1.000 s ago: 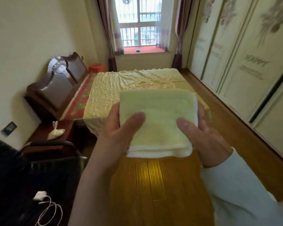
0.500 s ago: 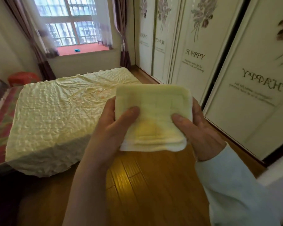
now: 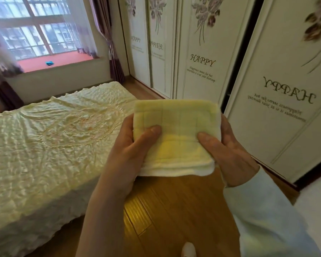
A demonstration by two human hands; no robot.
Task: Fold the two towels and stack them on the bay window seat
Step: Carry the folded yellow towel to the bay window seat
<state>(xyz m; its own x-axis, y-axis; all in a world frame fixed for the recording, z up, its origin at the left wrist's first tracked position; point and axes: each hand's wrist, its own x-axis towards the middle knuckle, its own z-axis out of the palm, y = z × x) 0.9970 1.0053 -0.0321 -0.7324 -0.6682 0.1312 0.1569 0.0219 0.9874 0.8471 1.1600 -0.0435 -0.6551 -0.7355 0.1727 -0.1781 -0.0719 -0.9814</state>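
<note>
A folded pale yellow-green towel stack [image 3: 178, 125] is held flat in front of me, above the wooden floor. My left hand [image 3: 130, 151] grips its left side with the thumb on top. My right hand [image 3: 228, 154] grips its right side the same way. White layered edges show along the near side, so I cannot tell whether this is one towel or two. The red bay window seat [image 3: 67, 60] lies at the far left under the window, well ahead of my hands.
A bed with a crinkled yellow cover [image 3: 44, 145] fills the left. White wardrobe doors [image 3: 202, 52] with flower prints line the right. A strip of wooden floor [image 3: 174, 210] runs between them toward the window. A small blue object [image 3: 49, 62] sits on the seat.
The view has swung right and moved forward: the headboard and chair left the frame, the wardrobe and window seat are closer. Both hands keep the same hold on the towel.
</note>
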